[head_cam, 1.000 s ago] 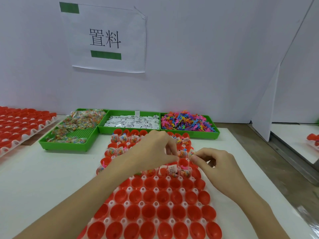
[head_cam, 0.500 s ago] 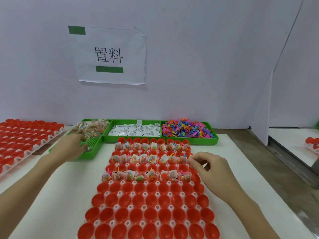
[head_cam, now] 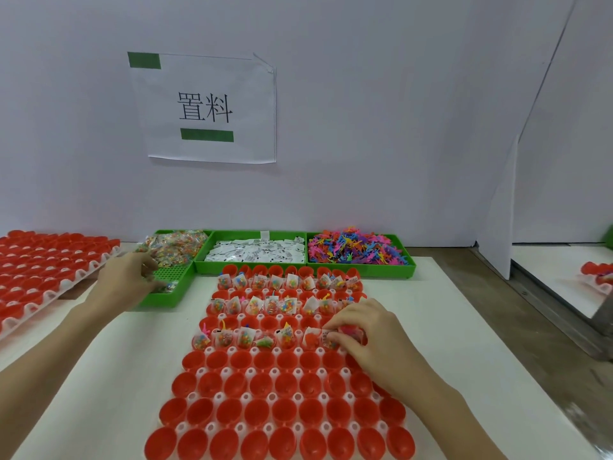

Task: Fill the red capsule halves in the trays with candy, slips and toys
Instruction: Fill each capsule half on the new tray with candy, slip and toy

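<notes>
Three green bins point(head_cam: 361, 268) sit behind the capsule tray point(head_cam: 282, 398); left hand point(head_cam: 124, 280) grip curls among candy packets point(head_cam: 174, 247), right hand point(head_cam: 368, 333) pinches a pink toy point(head_cam: 346, 329).

Glossy red plastic capsule halves point(head_cam: 262, 410); matt paper sign point(head_cam: 212, 107).

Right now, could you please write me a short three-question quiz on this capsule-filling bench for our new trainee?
1. True or false: the left hand is at the candy bin.
2. Which bin sits furthest right? A) paper slips B) coloured toys C) candy
3. Fill in: the right hand rests at the ____ end of the nearest filled row in the middle capsule tray.

Key: 1 true. 2 B, the toy bin; the slip bin is in the middle. 3 right.
</notes>
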`<state>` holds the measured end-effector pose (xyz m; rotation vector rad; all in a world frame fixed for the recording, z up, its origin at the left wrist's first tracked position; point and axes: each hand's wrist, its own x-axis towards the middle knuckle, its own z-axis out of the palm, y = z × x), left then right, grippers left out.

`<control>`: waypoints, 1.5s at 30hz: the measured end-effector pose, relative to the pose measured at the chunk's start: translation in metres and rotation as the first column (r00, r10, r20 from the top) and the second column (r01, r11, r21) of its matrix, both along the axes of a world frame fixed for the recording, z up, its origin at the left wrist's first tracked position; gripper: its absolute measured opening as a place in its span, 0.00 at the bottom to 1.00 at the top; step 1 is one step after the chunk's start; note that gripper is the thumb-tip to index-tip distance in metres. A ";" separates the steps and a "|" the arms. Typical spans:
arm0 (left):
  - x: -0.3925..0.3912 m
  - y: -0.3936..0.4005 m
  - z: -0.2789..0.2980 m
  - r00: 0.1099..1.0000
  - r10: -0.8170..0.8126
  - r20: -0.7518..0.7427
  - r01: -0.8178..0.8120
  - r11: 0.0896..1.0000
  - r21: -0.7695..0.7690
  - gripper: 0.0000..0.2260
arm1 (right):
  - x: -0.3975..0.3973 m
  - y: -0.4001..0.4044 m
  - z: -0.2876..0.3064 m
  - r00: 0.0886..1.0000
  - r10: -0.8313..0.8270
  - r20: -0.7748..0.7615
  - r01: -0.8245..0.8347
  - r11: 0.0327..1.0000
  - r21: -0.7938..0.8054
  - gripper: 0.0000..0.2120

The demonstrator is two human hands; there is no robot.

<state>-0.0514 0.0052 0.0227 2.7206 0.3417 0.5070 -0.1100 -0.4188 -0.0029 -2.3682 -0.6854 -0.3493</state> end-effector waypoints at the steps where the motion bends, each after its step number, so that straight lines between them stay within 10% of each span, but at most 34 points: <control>1: -0.001 0.000 0.000 1.000 0.002 0.004 -0.002 1.000 -0.011 0.17 | 0.000 0.000 -0.001 1.000 -0.004 0.005 0.004 1.000 -0.001 0.04; 13: -0.003 0.006 -0.008 0.982 -0.038 0.184 0.032 0.999 0.032 0.09 | -0.002 -0.001 0.002 0.996 -0.062 0.068 0.058 0.996 0.061 0.07; 22: -0.020 0.001 0.000 0.951 -0.110 0.290 0.001 0.936 0.353 0.04 | -0.001 -0.006 0.005 0.990 -0.127 0.063 0.115 0.979 0.166 0.06; 28: -0.050 -0.070 0.018 0.818 -0.160 0.552 0.267 0.956 -0.118 0.06 | 0.001 -0.010 0.005 0.988 -0.148 0.055 0.137 0.976 0.169 0.07; 33: -0.078 -0.138 0.016 0.811 -0.169 0.560 0.507 0.679 -0.531 0.07 | 0.002 -0.013 0.005 0.983 -0.179 0.043 0.168 0.968 0.184 0.07; 45: -0.082 -0.124 -0.002 0.847 -0.214 0.487 0.504 0.617 -0.605 0.09 | 0.006 -0.007 0.011 0.974 -0.228 -0.005 0.223 0.945 0.241 0.10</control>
